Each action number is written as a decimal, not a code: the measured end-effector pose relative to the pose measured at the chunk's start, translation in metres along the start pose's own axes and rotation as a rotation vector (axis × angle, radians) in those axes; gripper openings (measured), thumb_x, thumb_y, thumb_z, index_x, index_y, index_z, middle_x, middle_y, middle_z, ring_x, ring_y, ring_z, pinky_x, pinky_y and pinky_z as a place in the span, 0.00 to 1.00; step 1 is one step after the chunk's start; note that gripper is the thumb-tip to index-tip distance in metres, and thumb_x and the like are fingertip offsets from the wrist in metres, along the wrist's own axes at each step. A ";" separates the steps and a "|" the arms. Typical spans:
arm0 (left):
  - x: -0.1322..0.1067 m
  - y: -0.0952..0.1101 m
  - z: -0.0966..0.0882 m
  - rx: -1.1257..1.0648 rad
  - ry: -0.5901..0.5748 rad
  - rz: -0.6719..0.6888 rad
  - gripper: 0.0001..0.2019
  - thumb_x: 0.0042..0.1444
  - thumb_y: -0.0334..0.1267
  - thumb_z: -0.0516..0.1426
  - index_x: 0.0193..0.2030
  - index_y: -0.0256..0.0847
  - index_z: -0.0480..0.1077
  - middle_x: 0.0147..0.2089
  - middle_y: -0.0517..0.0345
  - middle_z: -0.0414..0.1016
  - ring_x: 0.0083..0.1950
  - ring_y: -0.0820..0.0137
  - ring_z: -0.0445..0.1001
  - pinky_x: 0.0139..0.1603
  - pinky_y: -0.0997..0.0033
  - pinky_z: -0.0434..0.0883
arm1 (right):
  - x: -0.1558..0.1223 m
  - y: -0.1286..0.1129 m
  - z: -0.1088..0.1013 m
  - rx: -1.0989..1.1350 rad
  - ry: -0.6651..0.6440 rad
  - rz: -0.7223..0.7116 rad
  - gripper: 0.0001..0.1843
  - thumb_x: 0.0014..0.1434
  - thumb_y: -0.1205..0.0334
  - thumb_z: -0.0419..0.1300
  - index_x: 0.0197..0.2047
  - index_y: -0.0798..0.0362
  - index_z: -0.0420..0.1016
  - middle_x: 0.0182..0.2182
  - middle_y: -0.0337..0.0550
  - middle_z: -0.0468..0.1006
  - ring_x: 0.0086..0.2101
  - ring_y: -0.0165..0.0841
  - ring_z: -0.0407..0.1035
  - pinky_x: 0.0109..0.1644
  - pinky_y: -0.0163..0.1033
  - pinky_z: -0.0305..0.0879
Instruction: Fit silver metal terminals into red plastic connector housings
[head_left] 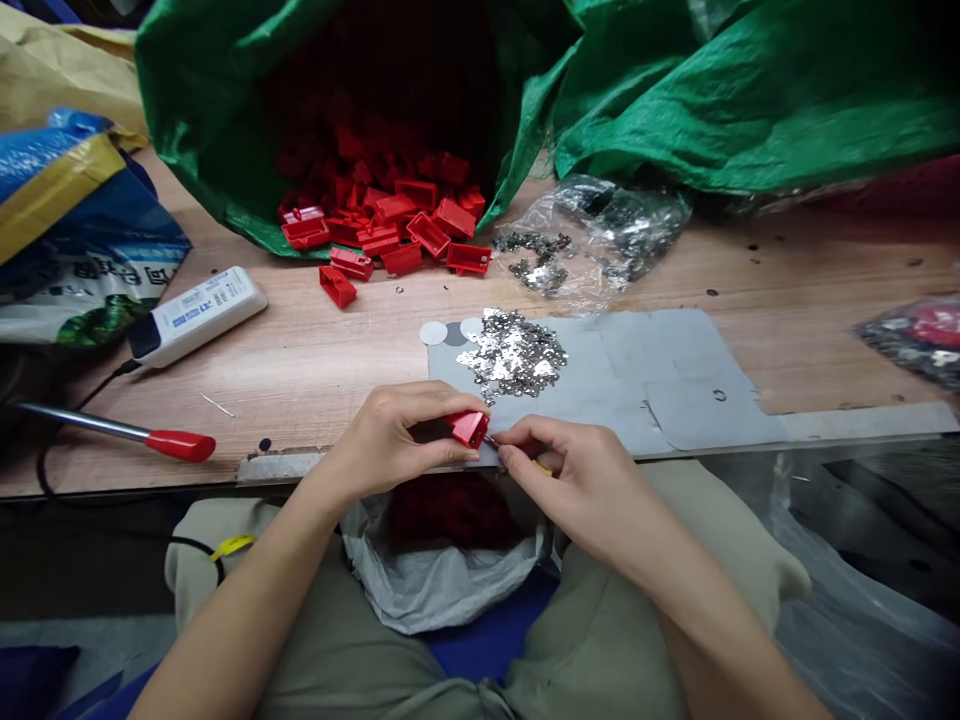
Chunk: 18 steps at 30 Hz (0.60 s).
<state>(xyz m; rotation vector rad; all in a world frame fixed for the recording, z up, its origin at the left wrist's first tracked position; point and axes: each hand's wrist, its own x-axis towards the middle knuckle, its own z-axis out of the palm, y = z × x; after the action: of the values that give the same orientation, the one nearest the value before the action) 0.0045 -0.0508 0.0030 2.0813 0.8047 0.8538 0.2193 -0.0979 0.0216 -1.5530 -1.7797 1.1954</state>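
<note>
My left hand (397, 435) is closed on a small red plastic housing (470, 429), held between thumb and fingers just above the table's front edge. The housing's open end faces right. My right hand (570, 470) pinches a thin tool with a dark metal tip (490, 441) and a yellow part (542, 467) showing under the fingers. Its tip meets the housing's open end; how deep it goes inside I cannot tell. Just beyond both hands lies a pile of small shiny metal pieces (517, 352) on a grey mat (622, 370).
A green sack (202, 120) at the back spills red housings (401, 225) onto the table. Beside it lies a clear bag (622, 240) of metal pieces. At left are a white device (199, 315) and a red-tipped lever (180, 445). A white sack (405, 590) sits open below the edge.
</note>
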 end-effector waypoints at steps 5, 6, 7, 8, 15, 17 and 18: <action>0.001 0.000 -0.001 0.001 -0.020 -0.021 0.14 0.54 0.38 0.67 0.48 0.39 0.77 0.42 0.52 0.82 0.44 0.67 0.79 0.47 0.71 0.73 | 0.001 -0.004 0.001 -0.104 -0.002 -0.015 0.09 0.62 0.67 0.56 0.36 0.50 0.79 0.27 0.36 0.80 0.25 0.30 0.68 0.30 0.34 0.57; 0.001 0.000 -0.001 0.001 -0.026 -0.022 0.14 0.55 0.38 0.67 0.47 0.39 0.78 0.42 0.52 0.82 0.44 0.67 0.79 0.47 0.71 0.73 | 0.001 -0.006 0.002 -0.130 0.001 -0.018 0.09 0.62 0.67 0.56 0.35 0.50 0.78 0.27 0.35 0.79 0.24 0.30 0.67 0.30 0.34 0.57; 0.001 0.000 -0.001 0.000 -0.028 -0.021 0.14 0.55 0.38 0.67 0.47 0.39 0.78 0.42 0.52 0.82 0.44 0.68 0.79 0.47 0.71 0.73 | 0.002 -0.007 0.002 -0.157 0.004 -0.020 0.09 0.61 0.68 0.56 0.34 0.50 0.78 0.26 0.36 0.78 0.24 0.31 0.67 0.30 0.34 0.56; 0.002 0.000 -0.001 -0.002 -0.027 -0.017 0.14 0.55 0.38 0.67 0.47 0.39 0.78 0.42 0.52 0.82 0.44 0.68 0.79 0.47 0.71 0.72 | 0.002 -0.009 0.002 -0.184 0.004 -0.019 0.09 0.61 0.69 0.56 0.33 0.50 0.77 0.25 0.36 0.77 0.24 0.31 0.66 0.29 0.35 0.55; 0.002 0.000 -0.001 -0.024 -0.053 -0.017 0.13 0.56 0.39 0.66 0.47 0.39 0.78 0.42 0.51 0.82 0.44 0.67 0.78 0.47 0.70 0.72 | 0.004 -0.022 0.010 -0.350 0.014 -0.010 0.10 0.60 0.72 0.54 0.30 0.52 0.72 0.24 0.40 0.75 0.23 0.32 0.64 0.29 0.36 0.53; 0.002 0.000 -0.001 -0.027 -0.046 -0.012 0.13 0.56 0.39 0.65 0.48 0.39 0.78 0.43 0.51 0.81 0.44 0.67 0.78 0.47 0.70 0.73 | 0.005 -0.019 0.010 -0.295 0.024 -0.022 0.10 0.60 0.72 0.54 0.30 0.53 0.73 0.24 0.41 0.75 0.24 0.32 0.65 0.30 0.36 0.54; 0.002 0.000 -0.002 -0.026 -0.038 -0.009 0.14 0.56 0.39 0.66 0.48 0.39 0.78 0.43 0.51 0.81 0.44 0.67 0.79 0.47 0.70 0.73 | 0.005 -0.016 0.009 -0.217 0.023 -0.026 0.10 0.60 0.71 0.54 0.31 0.53 0.73 0.25 0.41 0.76 0.25 0.32 0.67 0.30 0.35 0.55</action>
<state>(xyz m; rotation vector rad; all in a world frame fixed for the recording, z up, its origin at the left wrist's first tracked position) 0.0042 -0.0487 0.0040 2.0635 0.7784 0.8126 0.2022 -0.0956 0.0296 -1.6498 -1.9621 0.9952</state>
